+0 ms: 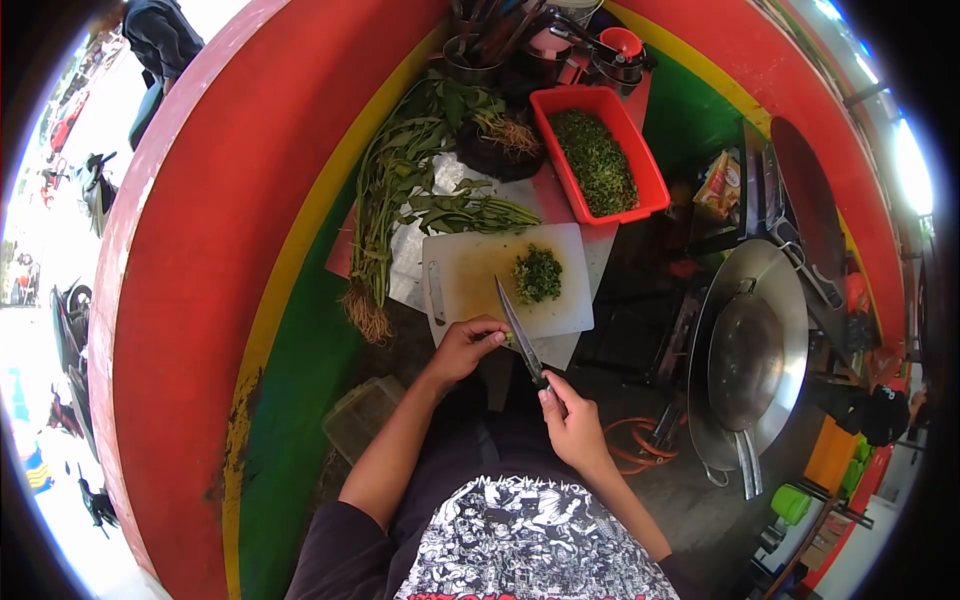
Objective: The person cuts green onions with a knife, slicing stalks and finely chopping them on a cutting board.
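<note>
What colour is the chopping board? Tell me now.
The chopping board is white with a yellowish stain, best seen in the head view.

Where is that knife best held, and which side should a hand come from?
Best, I'd say, by the dark handle of the knife, from the wearer's right, where the right hand holds it: that end lies nearest the body, while the narrow blade slants away, its tip over the cutting board.

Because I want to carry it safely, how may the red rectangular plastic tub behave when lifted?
The tub is probably light for its size, holding loose chopped greens. Its thin plastic rim might flex. Open on top, it would likely spill when tilted.
</note>
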`<state>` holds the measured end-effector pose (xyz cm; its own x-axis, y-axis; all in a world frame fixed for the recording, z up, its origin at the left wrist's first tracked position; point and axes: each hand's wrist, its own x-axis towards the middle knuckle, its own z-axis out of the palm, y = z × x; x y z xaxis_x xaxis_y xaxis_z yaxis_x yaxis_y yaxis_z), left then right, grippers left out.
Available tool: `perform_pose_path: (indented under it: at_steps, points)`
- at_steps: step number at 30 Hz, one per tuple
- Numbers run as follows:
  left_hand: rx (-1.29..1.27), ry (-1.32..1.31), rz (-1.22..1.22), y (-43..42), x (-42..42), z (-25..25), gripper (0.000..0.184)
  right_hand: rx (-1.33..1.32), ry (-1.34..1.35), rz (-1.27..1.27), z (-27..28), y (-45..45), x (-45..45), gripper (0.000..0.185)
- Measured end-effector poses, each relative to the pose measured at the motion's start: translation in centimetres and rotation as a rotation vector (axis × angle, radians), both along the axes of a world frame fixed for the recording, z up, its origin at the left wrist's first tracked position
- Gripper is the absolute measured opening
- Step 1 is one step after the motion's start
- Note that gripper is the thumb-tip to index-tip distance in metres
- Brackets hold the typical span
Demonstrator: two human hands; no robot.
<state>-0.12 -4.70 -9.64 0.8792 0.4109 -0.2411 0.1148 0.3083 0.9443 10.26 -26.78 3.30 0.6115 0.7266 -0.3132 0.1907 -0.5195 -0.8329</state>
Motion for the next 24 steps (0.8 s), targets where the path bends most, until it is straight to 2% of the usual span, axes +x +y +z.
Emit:
perform_pose_path:
  at_steps: [3, 5, 24]
  points:
    - [-0.031, -0.019, 0.006, -0.3, 0.2, 0.2, 0.023, -0.022, -0.022, -0.002, 0.7, 0.5, -0.2, 0.036]
    - [-0.057, -0.022, 0.014, -0.3, 0.3, 0.5, 0.023, 0.028, -0.128, 0.015, 1.3, 0.7, -0.3, 0.035]
    - [-0.067, -0.050, -0.042, -0.2, 0.5, 0.3, 0.022, -0.034, -0.093, 0.015, 1.4, 0.3, -0.3, 0.035]
